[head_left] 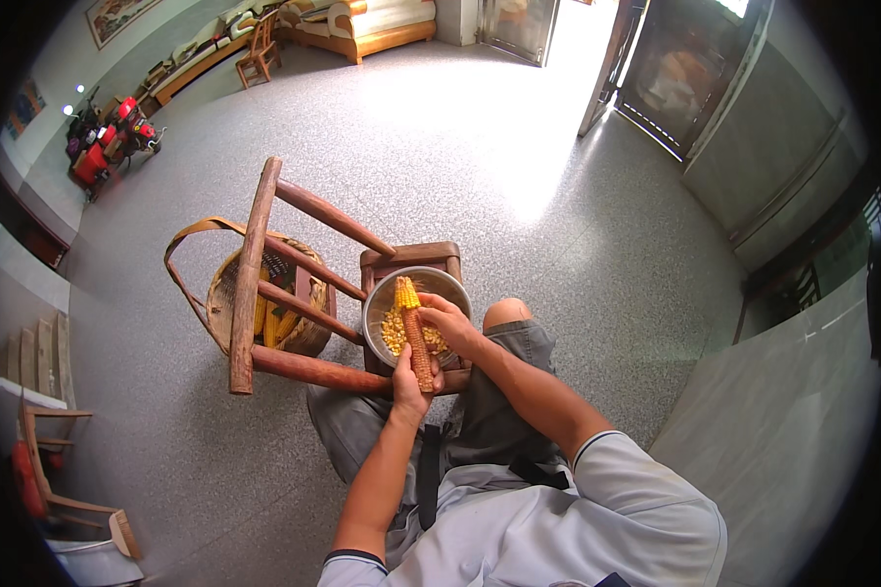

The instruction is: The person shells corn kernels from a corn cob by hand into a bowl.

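Note:
A corn cob (418, 342) is held upright at a slight tilt over a metal bowl (454, 287). Most of it is stripped to the reddish-brown core, with yellow kernels left only around its far end. My left hand (410, 389) is closed around the cob's near, bare end. Higher up, my right hand (447, 322) grips it from the right, its fingers just below the remaining kernels. Loose yellow kernels (394, 335) lie in the bowl, partly hidden by the cob and hands. The bowl rests on a wooden chair (413, 256) in front of my knees.
Left of the bowl, beyond the chair's wooden bars (308, 311), a woven basket (221, 298) with a tall handle holds corn cobs (282, 325). A red scooter (108, 147) and another chair (54, 470) stand at the left. A wooden sofa (387, 24) and open doors (680, 73) are far off.

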Demonstrator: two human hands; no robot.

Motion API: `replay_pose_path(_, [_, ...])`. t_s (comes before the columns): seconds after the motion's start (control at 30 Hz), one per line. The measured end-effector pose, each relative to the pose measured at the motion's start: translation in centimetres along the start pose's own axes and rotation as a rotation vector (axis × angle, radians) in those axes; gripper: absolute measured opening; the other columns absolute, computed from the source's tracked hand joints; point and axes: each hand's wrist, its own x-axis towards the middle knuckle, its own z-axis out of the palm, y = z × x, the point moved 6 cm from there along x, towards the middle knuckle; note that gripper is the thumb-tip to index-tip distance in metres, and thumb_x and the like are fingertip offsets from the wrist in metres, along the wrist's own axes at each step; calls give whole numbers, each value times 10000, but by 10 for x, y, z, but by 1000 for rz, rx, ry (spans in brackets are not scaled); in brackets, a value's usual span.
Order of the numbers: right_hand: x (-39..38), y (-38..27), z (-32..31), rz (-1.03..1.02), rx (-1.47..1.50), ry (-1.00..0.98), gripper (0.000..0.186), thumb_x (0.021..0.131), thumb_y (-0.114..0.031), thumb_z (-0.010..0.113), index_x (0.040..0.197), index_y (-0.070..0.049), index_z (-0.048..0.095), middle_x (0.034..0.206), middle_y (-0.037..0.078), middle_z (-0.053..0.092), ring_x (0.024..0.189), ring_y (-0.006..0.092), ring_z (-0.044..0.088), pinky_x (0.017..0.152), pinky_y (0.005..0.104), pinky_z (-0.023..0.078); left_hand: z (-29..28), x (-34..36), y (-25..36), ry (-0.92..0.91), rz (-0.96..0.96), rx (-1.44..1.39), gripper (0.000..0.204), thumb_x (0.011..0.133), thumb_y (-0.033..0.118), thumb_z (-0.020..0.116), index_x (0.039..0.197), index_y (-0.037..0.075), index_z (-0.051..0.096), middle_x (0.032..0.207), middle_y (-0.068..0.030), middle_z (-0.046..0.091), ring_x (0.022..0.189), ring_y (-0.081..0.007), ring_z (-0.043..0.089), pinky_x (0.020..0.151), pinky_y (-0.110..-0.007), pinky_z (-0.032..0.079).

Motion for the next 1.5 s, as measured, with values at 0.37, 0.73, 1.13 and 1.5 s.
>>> replay_pose_path(0.37, [-9,-14,12,239,240,3,338,892,-228,500,1158,-28,445,994,79,582,852,169,595,737,299,495,-3,7,4,115,136,309,359,926,377,336,881,59,495,576,-53,484,394,-141,448,355,-238,373])
replay_pose_path(0.73, [-1,-9,8,111,123,-67,292,914,-201,454,1163,-48,449,993,81,582,874,151,579,755,288,487,0,6,8,109,162,401,356,929,370,330,879,51,478,584,-53,481,410,-141,455,369,-247,389])
replay_pose_path(1.13, [-4,-11,12,110,153,-94,342,905,-155,451,1224,-35,424,1030,80,573,904,138,557,803,272,459,-3,7,7,92,143,344,404,927,413,308,873,52,480,581,-62,476,409,-158,458,369,-250,380])
replay_pose_path(1.5, [1,2,3,248,316,-64,496,838,-40,349,1331,-80,307,1100,110,539,949,186,563,824,319,458,0,8,3,0,43,130,421,928,428,261,927,71,483,584,-65,461,416,-180,447,377,-266,367])
